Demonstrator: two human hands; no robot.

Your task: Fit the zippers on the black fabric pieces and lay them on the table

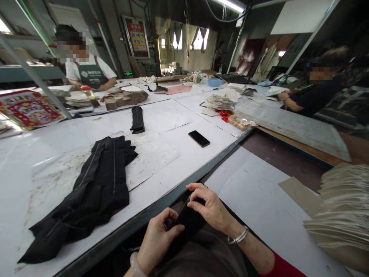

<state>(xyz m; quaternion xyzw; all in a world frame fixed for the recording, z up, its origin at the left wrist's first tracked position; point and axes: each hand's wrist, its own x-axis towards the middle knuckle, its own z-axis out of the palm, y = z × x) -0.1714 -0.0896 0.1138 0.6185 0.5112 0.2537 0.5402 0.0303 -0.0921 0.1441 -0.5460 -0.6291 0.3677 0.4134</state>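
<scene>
A dark piece of fabric (191, 218) is stretched between my hands, low in front of me at the table's edge. My left hand (161, 232) pinches its near end between thumb and fingers. With thumb and index finger my right hand (208, 206) grips the far end, its other fingers bent above. Much of the fabric blends into the dark clothing below, so its full shape is hidden. To the left lies a pile of black fabric pieces with zippers (103, 181). Farther back rests a small stack of black strips (137, 119).
A phone (199, 138) lies on the white table (155, 169). Stacked grey-beige sheets (343, 215) stand at right. Paper stacks (220, 103) and a blue bowl (215, 82) sit farther back. One person (92, 73) works at far left, another (311, 92) at right.
</scene>
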